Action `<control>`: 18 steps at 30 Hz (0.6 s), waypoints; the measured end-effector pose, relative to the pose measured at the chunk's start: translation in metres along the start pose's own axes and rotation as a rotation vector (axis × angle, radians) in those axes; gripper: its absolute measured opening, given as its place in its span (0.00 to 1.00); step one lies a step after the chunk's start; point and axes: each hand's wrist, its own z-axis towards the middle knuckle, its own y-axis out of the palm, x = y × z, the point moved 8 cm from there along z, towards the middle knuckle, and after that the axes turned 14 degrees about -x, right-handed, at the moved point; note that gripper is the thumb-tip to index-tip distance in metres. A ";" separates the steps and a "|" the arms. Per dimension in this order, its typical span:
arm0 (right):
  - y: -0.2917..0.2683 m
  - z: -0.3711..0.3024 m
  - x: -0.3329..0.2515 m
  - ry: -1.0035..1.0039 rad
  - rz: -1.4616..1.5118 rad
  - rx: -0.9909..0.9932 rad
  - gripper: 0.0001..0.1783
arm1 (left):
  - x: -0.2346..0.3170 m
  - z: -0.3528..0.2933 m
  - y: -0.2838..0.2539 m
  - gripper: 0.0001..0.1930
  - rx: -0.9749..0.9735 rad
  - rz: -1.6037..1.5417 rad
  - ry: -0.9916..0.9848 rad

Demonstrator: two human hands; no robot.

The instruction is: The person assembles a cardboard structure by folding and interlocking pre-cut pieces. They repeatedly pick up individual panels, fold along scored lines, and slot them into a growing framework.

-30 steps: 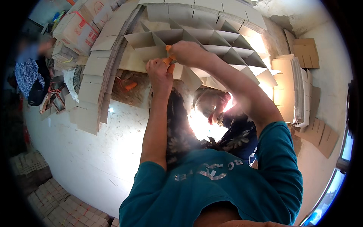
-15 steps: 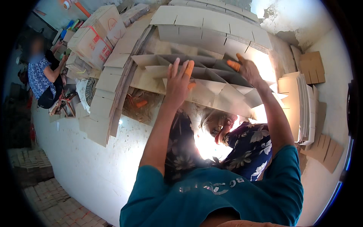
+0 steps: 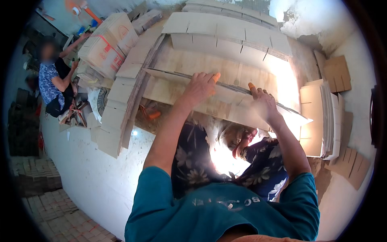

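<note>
A cardboard partition (image 3: 234, 96), pressed nearly flat into a long narrow bundle of strips, stands on edge over the wooden board (image 3: 193, 60) in front of me. My left hand (image 3: 199, 88) is closed over its upper edge, left of the middle. Farther right, my right hand (image 3: 264, 104) grips the same edge, slightly blurred. Orange coverings wrap some fingertips on both hands. The palm sides and part of the partition's near face are hidden by the hands.
Slotted cardboard strips (image 3: 225, 27) are stacked behind the board. More slotted sheets lie in a pile (image 3: 117, 97) on the left and stand upright (image 3: 312, 117) on the right. A taped carton (image 3: 107, 48) is at back left, beside a seated person (image 3: 52, 80).
The partition, spread into open cells before, is now collapsed into a narrow bundle. My hands have shifted to its upper edge, and the seated person's arm has reached toward the back.
</note>
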 end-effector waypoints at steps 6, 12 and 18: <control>-0.007 -0.003 -0.006 -0.035 -0.088 0.177 0.35 | 0.006 0.005 -0.010 0.18 -0.220 0.161 -0.107; -0.003 -0.023 -0.001 0.028 0.150 -0.218 0.30 | 0.034 -0.027 -0.024 0.10 -0.231 0.250 0.065; -0.082 -0.103 -0.023 -0.135 -0.235 0.848 0.28 | 0.061 -0.096 -0.138 0.17 0.281 0.485 0.023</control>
